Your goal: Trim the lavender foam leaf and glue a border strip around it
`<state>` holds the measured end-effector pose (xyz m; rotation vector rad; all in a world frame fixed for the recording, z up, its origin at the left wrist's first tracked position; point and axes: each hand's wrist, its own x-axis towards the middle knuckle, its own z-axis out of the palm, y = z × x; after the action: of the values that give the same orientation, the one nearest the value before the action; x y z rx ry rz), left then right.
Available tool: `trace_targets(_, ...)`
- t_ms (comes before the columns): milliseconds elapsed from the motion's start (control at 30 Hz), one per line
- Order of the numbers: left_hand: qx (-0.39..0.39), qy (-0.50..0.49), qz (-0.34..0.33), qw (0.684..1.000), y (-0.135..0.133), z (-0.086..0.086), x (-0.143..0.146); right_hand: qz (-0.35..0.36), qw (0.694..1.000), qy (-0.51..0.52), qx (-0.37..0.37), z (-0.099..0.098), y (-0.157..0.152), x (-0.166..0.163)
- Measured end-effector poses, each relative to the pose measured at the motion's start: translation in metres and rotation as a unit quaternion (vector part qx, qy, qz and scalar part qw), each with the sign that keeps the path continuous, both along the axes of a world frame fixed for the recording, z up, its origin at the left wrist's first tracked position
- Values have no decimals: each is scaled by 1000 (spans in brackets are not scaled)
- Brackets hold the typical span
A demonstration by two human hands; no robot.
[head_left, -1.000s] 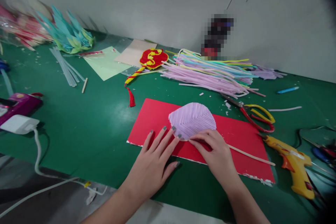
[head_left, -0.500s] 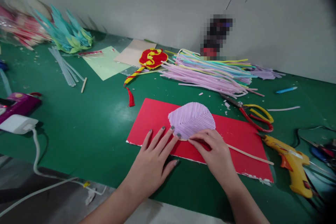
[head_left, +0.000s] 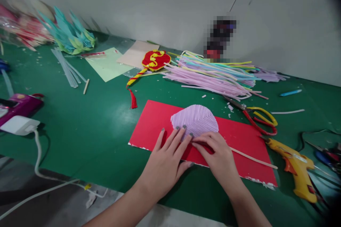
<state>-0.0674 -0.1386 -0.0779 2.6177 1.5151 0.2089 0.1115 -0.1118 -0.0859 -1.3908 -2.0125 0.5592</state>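
A rounded light-purple piece made of pipe cleaners laid side by side (head_left: 198, 118) lies on a red board (head_left: 151, 124). My left hand (head_left: 167, 159) rests flat with fingers spread, its fingertips on the lower left edge of the purple piece. Beside it, my right hand (head_left: 218, 156) pinches a pale pipe cleaner (head_left: 253, 158) at the lower edge. The strip's tail runs out to the right under my hand and across the board; its pinched end is hidden by my fingers.
Scissors (head_left: 259, 117) and a yellow glue gun (head_left: 293, 163) lie to the right. Behind are a pile of pastel pipe cleaners (head_left: 210, 78), a red-and-yellow fan-shaped ornament (head_left: 156, 60) and a blue pen (head_left: 291, 93). Clear glue sticks (head_left: 66, 69) and a white plug (head_left: 18, 125) are at left.
My left hand has slid right along the lower edge of the purple piece, closer to my right hand. My right hand keeps its pinch almost in place.
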Motion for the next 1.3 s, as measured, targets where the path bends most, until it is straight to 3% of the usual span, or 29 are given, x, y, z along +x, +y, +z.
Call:
trace_targets(333,37,34,72,996,-6,-7,-21,-5,1000,-5,-1,-1,0,1)
trace_targets(1300,-10,-66,104,992,2,0,-4,-5,1000,-12,0,1,0,-1)
